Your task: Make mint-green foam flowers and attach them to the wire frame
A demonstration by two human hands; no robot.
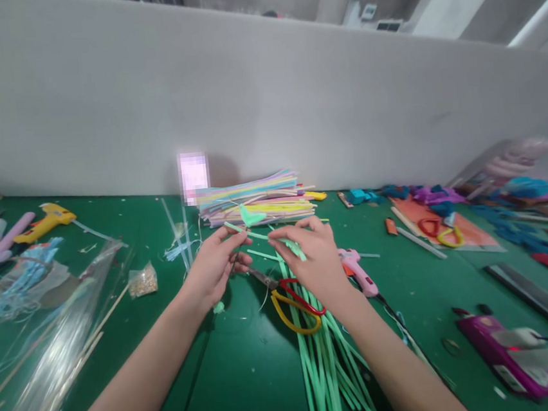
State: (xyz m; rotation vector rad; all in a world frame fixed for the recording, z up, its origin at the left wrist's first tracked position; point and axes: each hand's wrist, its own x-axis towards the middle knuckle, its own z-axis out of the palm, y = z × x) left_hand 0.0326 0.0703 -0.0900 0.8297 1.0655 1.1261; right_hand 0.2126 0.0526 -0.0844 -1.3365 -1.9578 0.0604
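A light green pipe cleaner (pixel 258 235) is stretched between my two hands above the middle of the table. My left hand (pixel 217 262) pinches its left part between thumb and forefinger, and my right hand (pixel 310 250) pinches the right end. Just behind it shows a bent light green piece (pixel 252 216); whether it is joined to the pipe cleaner I cannot tell. Scissors with red and yellow handles (pixel 297 319) lie below, blades pointing toward my left fingers. Under my right hand, a bundle of green pipe cleaners (pixel 322 375) runs toward the near edge, partly beneath the scissors.
Pastel pipe cleaners (pixel 254 201) lie by the grey partition (pixel 264 103). A pink glue gun (pixel 359 273) and purple power strip (pixel 511 357) are at right. Leftward are a bead bag (pixel 143 280), yellow glue gun (pixel 50 220) and clear plastic sleeves (pixel 65 355).
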